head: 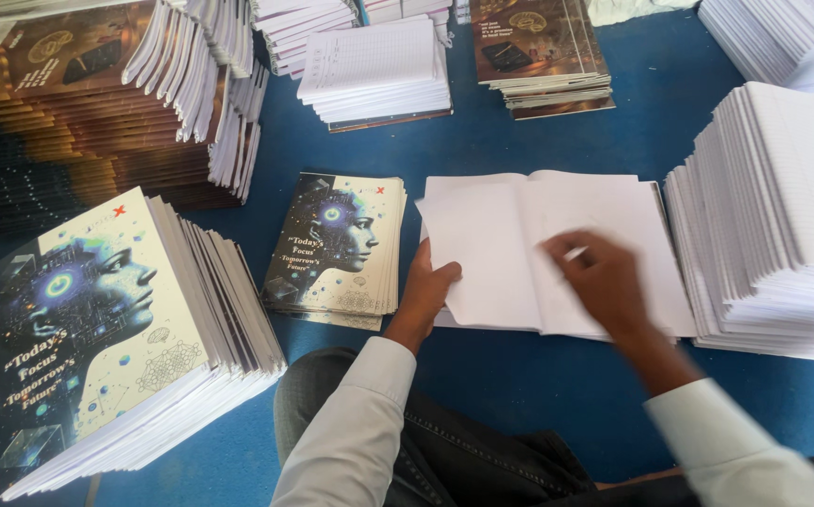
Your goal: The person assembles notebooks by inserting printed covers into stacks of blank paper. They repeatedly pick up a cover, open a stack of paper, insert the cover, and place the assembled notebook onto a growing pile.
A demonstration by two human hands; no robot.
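The person's left hand (428, 286) is closed on the near left edge of an open booklet of white blank pages (519, 239), thumb on top of the sheet and fingers tucked beneath it. The right hand (599, 277) lies flat on the booklet's right-hand page, fingers loosely spread and blurred, so whether it pinches a sheet cannot be told. The booklet lies on the blue floor covering (519, 376) directly under both hands, spread between them. Just to the left of the left hand, near but apart from the booklet, sits a low pile of glossy printed covers showing a bluish profile of a head (336, 249). Just beyond the right hand, almost touching the booklet's right edge, rises a tall fanned stack of white ruled page blocks (782, 225). Farther left of the left hand leans a thicker stack of finished notebooks with the same head cover (97, 329), and past it, farther from the person, a dark brown-covered stack (60, 113).
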